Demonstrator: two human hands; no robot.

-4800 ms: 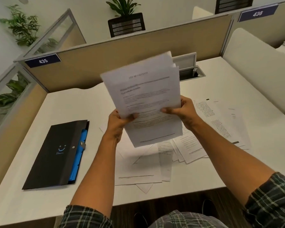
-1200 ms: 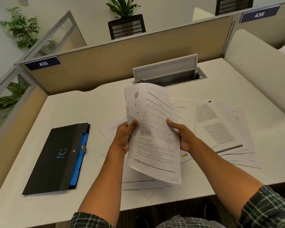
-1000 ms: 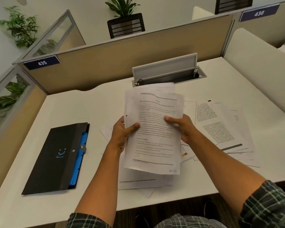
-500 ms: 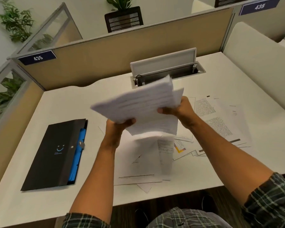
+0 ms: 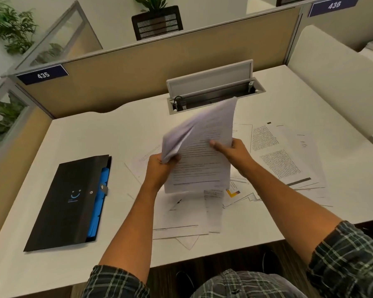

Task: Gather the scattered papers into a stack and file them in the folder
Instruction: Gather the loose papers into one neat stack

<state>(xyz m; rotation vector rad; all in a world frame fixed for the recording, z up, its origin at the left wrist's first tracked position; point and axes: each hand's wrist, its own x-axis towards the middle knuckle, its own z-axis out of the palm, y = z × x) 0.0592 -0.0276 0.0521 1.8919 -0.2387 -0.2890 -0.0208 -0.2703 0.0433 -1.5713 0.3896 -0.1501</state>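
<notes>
Both hands hold a stack of printed papers [image 5: 205,151] upright above the white desk [image 5: 91,134]. My left hand [image 5: 159,168] grips its lower left edge, where the sheets bend and curl over. My right hand [image 5: 233,151] holds the right edge, thumb across the front page. More loose papers [image 5: 284,160] lie scattered flat on the desk under and to the right of the stack, others [image 5: 181,218] near the front edge. A black folder [image 5: 67,203] with blue inner pockets lies closed on the desk to the left.
An open cable tray with a raised lid [image 5: 211,82] sits at the back of the desk, just behind the stack. Tan partition walls [image 5: 138,67] close off the back and left; a white panel [image 5: 336,78] stands on the right.
The stack, tilted nearly flat half a second ago, now stands upright again, and its left side has folded over in my left hand. The papers on the desk have not moved.
</notes>
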